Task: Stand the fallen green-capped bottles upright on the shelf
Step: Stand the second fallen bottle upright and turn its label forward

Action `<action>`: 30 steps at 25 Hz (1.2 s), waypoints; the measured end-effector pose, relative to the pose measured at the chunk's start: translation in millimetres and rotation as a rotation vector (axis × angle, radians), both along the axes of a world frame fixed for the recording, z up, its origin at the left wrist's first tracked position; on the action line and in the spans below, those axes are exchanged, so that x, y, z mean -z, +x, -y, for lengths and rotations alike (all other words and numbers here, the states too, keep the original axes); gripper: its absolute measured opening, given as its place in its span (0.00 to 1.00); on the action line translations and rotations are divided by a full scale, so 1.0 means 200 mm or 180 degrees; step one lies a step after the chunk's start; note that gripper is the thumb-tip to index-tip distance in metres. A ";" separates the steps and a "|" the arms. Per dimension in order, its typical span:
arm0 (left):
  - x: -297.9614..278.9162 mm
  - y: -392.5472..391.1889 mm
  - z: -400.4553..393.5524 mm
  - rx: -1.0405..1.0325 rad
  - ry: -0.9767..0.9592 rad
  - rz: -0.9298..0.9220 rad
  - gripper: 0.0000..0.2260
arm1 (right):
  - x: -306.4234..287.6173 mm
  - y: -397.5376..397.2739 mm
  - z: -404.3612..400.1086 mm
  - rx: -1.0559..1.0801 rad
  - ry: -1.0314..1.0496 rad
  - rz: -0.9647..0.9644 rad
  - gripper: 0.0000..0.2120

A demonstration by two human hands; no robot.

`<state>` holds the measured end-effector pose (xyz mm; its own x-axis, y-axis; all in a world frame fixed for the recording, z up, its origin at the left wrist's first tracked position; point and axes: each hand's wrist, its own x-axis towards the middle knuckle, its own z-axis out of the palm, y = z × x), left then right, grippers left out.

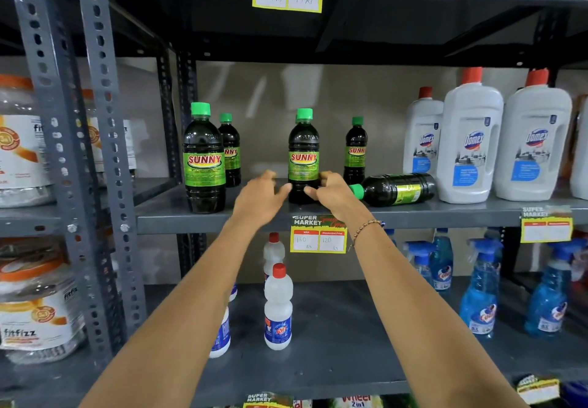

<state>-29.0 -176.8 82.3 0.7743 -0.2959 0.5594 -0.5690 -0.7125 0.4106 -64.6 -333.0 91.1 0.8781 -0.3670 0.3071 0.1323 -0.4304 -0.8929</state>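
Dark green-capped bottles with green "Sunny" labels stand on the middle grey shelf (178,216). One stands at front left (204,159), one behind it (230,150), one in the middle (303,153), one at back right (355,150). Another green-capped bottle (394,189) lies on its side, cap pointing left, just right of the middle one. My right hand (331,193) wraps its fingers around the base of the upright middle bottle. My left hand (261,199) hovers just left of that bottle with fingers apart, its thumb near the bottle's base.
Large white red-capped Domex bottles (469,143) stand right of the fallen bottle. A yellow price tag (318,236) hangs on the shelf edge. Below are white red-capped bottles (278,309) and blue spray bottles (480,290). Plastic jars (38,309) fill the left rack.
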 end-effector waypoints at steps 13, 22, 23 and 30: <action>-0.03 -0.02 0.09 0.0746 -0.1128 -0.0507 0.18 | 0.00 -0.02 0.01 -0.0065 -0.0110 -0.0047 0.19; 0.04 -0.15 0.04 0.0916 -0.1617 -0.0277 0.23 | 0.00 -0.24 -0.01 -0.0468 0.0097 0.0087 0.19; 0.04 -0.16 0.03 0.0937 -0.1668 -0.0297 0.23 | 0.00 -0.26 -0.01 -0.0493 0.0089 0.0084 0.19; 0.05 -0.21 0.05 0.0860 -0.1724 -0.0256 0.22 | 0.01 -0.31 0.01 -0.0607 0.0045 0.0156 0.20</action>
<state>-70.8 -186.4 71.5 0.7575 -0.1775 0.6282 -0.6527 -0.2253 0.7233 -127.1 -335.6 89.1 0.9162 -0.2002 0.3472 0.2537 -0.3809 -0.8891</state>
